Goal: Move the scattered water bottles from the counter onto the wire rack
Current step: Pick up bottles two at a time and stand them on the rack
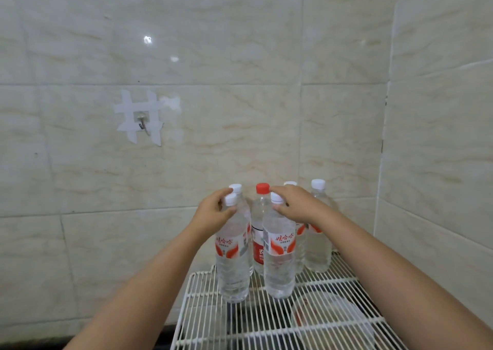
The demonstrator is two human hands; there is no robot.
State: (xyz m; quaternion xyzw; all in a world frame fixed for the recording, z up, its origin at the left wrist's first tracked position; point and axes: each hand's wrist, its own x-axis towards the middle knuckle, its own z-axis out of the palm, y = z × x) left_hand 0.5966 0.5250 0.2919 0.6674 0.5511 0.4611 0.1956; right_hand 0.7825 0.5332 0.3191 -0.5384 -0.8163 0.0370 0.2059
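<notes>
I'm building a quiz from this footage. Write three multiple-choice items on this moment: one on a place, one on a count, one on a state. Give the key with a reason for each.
1. Where do the bottles stand?
A. on the wire rack
B. on the floor
C. in a sink

2. How many bottles have a red cap?
A. none
B. one
C. three

3. What is the left hand doing?
A. hanging idle
B. pressing flat on the wall
C. gripping the neck of the front left bottle

Key: 1 A, the bottle bases sit on the white wires. 2 B, only the red-capped bottle in the middle has a red cap; the other visible caps are white. 3 C, its fingers curl round the neck just under the cap, as the right hand does on the front right bottle.
</notes>
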